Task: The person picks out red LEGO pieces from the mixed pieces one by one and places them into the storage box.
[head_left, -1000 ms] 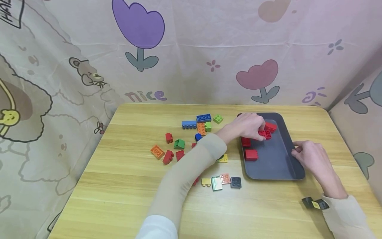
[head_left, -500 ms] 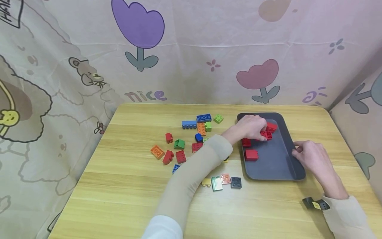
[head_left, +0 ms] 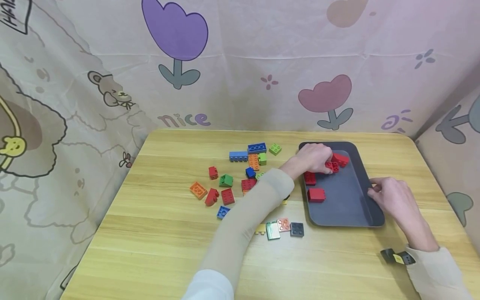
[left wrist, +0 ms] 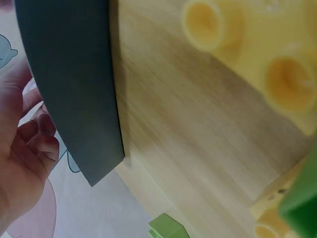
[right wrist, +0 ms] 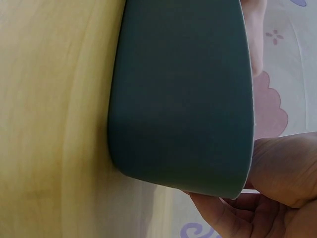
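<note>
Reaching over the left wall of the dark gray tray (head_left: 348,202), the left hand (head_left: 314,157) is held in its far half. A small red brick (head_left: 334,166) looks pinched there, between bent fingers and thumb. It is placed just past the fingertips, to the right, and its bumps are turned up. Which way its long side runs cannot be told (part of it is hidden by the fingers). Just behind it and to the right, another red brick (head_left: 341,159) is seen; whether the two touch cannot be told. The left hand is much nearer to the small brick than the right hand (head_left: 393,198). By the right hand, the right wall is gripped from outside, with the finger and thumb bent at the rim. Nearer the person, a red block (head_left: 316,195) is set by the left wall. The tray is laid on the bench (head_left: 150,258), its long side running away from the person.
</note>
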Motion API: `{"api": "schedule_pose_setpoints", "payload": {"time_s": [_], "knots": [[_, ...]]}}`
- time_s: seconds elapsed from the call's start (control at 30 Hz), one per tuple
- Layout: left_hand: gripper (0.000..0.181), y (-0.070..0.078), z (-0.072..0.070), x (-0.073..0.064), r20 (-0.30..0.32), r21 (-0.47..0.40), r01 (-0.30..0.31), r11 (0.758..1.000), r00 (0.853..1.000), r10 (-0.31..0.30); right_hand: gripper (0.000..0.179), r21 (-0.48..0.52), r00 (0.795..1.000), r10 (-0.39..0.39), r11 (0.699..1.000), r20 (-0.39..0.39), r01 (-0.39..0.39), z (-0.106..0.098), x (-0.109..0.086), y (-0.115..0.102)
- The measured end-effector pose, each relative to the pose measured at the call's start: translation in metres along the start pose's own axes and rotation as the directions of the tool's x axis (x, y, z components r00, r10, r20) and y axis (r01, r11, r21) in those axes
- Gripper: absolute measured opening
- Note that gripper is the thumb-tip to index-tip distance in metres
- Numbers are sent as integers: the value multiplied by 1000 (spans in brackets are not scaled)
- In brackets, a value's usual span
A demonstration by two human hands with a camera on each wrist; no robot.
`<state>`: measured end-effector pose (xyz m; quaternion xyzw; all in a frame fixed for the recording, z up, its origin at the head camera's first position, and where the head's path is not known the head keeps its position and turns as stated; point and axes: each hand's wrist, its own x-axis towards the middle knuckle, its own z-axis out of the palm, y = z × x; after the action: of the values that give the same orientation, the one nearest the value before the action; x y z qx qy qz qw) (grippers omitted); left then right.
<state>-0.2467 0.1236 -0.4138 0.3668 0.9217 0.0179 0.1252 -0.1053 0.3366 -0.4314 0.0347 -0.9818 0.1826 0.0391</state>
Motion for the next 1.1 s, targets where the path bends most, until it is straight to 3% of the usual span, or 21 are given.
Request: {"api": "schedule_pose_setpoints", "payload": {"time_s": [1.1], "knots": [[33, -1, 9, 6, 19, 24, -29, 999, 999, 28, 34, 3, 1000, -3, 1000, 6, 3, 1, -1, 1]]}}
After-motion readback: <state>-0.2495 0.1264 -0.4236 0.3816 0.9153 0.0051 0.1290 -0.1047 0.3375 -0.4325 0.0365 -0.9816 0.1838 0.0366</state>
